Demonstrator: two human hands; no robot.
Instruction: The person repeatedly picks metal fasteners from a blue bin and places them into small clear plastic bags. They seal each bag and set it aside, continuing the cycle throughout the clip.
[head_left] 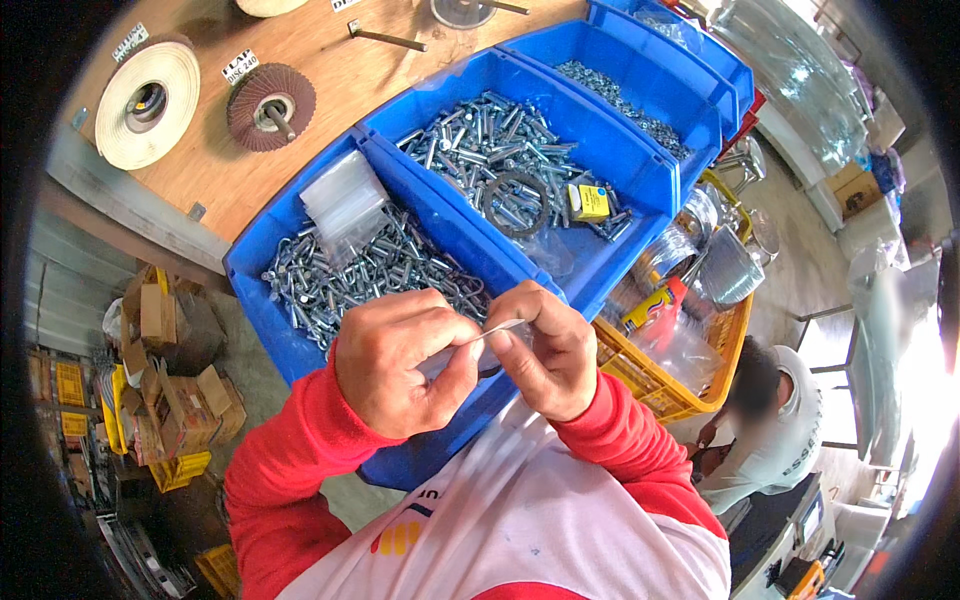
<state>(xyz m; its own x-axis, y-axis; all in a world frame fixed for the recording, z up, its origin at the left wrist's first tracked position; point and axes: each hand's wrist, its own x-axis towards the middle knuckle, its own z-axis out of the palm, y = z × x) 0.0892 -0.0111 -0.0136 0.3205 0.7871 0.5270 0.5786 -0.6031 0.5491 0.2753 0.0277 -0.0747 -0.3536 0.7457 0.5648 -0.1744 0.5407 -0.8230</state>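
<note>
Both hands up over the nearest blue bin (262, 300) of bolts (340, 275): left hand (395, 375) and right hand (545, 350) each pinch, fingers closed tight, one edge of a small clear plastic bag (490, 335) stretched between them.

Small clear plastic bag (487, 338): thin, see-through, pinched flat at top edge between my left hand (400, 365) and my right hand (545, 350), thumbs and forefingers on it. Top edge runs near level, slightly raised toward right. Lower part of bag hangs behind my fingers, mostly hidden; contents cannot tell. Bag held in air just above near edge of blue bin (300, 350) holding silver bolts (350, 270).
</note>
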